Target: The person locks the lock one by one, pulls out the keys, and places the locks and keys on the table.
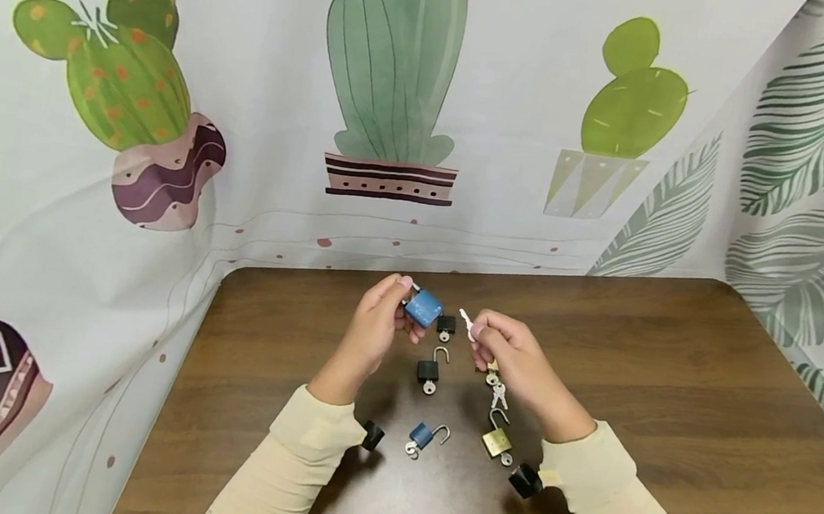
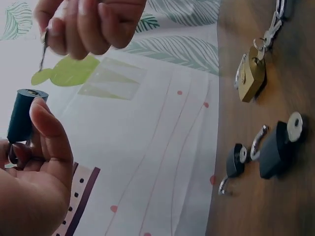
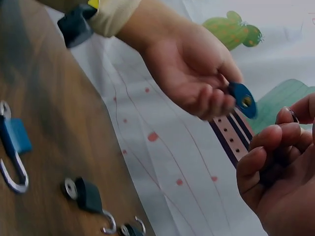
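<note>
My left hand (image 1: 372,328) holds a large blue padlock (image 1: 423,308) above the far part of the table, gripping it at its shackle end. The keyhole face of this padlock (image 3: 246,101) shows in the right wrist view, turned toward my other hand. Between thumb and finger, my right hand (image 1: 510,355) pinches a silver key (image 1: 466,321). The key's blade points at the padlock, with a small gap between them. In the left wrist view the key (image 2: 43,55) hangs tip down, just above the padlock's keyhole end.
On the brown table (image 1: 245,407) lie a small black padlock (image 1: 446,325), a bigger black padlock (image 1: 428,371), a small blue padlock (image 1: 421,435) and a brass padlock (image 1: 496,442), all with keys. Loose-hanging keys (image 1: 499,397) and another brass padlock (image 1: 492,367) are partly under my right hand.
</note>
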Motion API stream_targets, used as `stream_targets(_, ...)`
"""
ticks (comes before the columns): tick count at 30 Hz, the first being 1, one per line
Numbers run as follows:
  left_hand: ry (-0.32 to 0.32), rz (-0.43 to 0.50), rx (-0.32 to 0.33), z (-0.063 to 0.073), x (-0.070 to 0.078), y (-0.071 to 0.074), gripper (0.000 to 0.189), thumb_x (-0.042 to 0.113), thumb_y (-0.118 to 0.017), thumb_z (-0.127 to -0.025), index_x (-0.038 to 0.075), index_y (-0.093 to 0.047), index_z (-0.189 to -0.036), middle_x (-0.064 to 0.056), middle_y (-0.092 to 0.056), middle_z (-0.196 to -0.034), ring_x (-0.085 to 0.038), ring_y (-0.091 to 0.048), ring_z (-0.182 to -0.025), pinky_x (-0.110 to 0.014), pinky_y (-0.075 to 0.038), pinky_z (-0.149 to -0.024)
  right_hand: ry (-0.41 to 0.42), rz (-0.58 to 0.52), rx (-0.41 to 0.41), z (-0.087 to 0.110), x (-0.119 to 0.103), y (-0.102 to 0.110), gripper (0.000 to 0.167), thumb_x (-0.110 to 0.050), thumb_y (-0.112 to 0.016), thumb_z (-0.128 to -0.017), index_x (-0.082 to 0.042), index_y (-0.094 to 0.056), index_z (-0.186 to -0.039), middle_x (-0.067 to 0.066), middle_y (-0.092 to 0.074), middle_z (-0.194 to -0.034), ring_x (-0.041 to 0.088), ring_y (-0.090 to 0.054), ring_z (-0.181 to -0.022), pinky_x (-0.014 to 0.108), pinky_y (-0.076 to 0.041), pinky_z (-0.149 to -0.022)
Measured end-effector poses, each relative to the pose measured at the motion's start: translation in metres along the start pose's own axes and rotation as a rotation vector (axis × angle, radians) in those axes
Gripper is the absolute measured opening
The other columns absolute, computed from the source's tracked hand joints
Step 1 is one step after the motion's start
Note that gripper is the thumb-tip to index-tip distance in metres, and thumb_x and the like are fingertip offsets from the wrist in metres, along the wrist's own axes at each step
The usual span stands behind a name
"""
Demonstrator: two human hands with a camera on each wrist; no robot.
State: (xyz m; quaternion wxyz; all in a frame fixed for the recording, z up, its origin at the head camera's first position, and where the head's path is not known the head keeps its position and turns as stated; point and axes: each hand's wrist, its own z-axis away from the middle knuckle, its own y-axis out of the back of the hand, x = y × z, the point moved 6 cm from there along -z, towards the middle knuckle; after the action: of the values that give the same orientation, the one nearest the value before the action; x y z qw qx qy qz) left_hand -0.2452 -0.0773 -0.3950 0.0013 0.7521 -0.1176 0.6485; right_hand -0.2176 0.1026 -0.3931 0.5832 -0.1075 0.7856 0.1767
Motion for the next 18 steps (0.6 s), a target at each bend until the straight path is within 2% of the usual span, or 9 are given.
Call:
stream_targets(6,0.025,-0.051,-0.008,0.0,-0.004,0.014,0.031,0.021,-0.033,-0.11,0.003,-0.049,-0.091,-0.003,-0.062,-0.07,-0.015,-0.06,-0.056,-0.025,-0.052,-0.055,0.011,0.001,0.022,0.002,-0.001,0.015,0.025,-0.005,-0.041,-0.105,0.005,-0.053,-0.085,0.002,-0.045,-0.067,0.015,-0.048,-0.06,0.027,-0.043,-0.058)
stream_targets(10,0.036,-0.08,-0.027,0.0,-0.006,0.02,0.03,0.02,-0.031,-0.11,0.003,-0.049,-0.092,-0.004,-0.063,-0.073,-0.016,-0.062,-0.06,-0.026,-0.054,-0.058,0.016,-0.001,0.031,0.005,-0.001,0.025,0.026,-0.012,-0.041,-0.108,0.002,-0.054,-0.091,0.001,-0.045,-0.069,0.014,-0.048,-0.061,0.029,-0.044,-0.059)
stream_targets(18,0.05,-0.137,-0.008,0.002,-0.013,0.042,0.031,0.017,-0.029,-0.11,0.0,-0.048,-0.093,-0.007,-0.063,-0.077,-0.018,-0.062,-0.064,-0.027,-0.055,-0.063,-0.058,0.04,0.056,0.011,0.012,0.043,0.025,-0.015,-0.044,-0.109,0.003,-0.061,-0.104,-0.002,-0.049,-0.07,0.011,-0.05,-0.062,0.024,-0.047,-0.062)
